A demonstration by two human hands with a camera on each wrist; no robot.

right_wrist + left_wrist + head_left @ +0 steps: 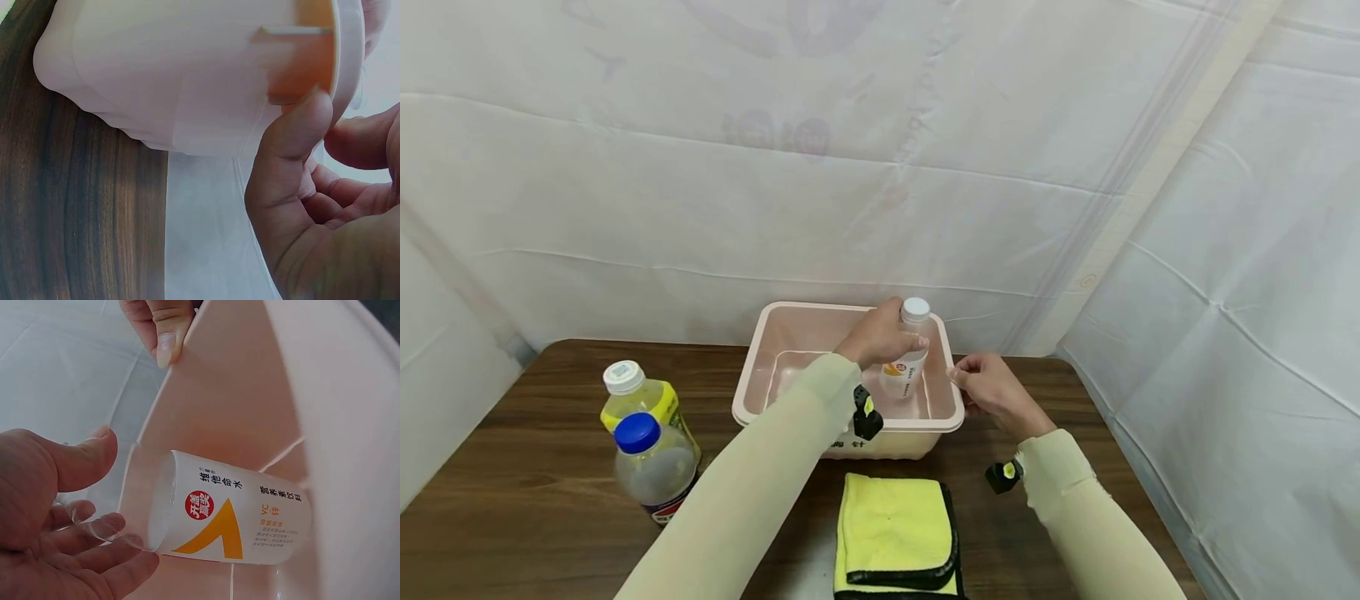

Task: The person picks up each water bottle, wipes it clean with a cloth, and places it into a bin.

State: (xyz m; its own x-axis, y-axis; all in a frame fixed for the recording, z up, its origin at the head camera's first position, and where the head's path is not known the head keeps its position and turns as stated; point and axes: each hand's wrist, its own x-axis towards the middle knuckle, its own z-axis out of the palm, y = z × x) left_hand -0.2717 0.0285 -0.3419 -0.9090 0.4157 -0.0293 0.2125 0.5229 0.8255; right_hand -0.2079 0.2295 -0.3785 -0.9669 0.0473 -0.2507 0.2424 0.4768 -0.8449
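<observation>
A pale pink plastic basin (758,367) stands on the table. Inside it is a clear drink bottle (901,377) with a white cap and a white label marked in orange, leaning slightly. My left hand (880,335) reaches over the basin and holds the bottle's clear upper part, thumb on one side and fingers round the other. In the left wrist view the label (234,512) faces the camera, below the fingers. At the basin's right rim, my right hand (992,392) pinches the edge between thumb (306,125) and fingers.
Left on the table stand a white-capped bottle (625,398) with a yellow label and a blue-capped bottle (655,467). A folded yellow cloth (895,525) with black edging lies before the basin. White sheeting (820,208) hangs behind the wooden table (535,467).
</observation>
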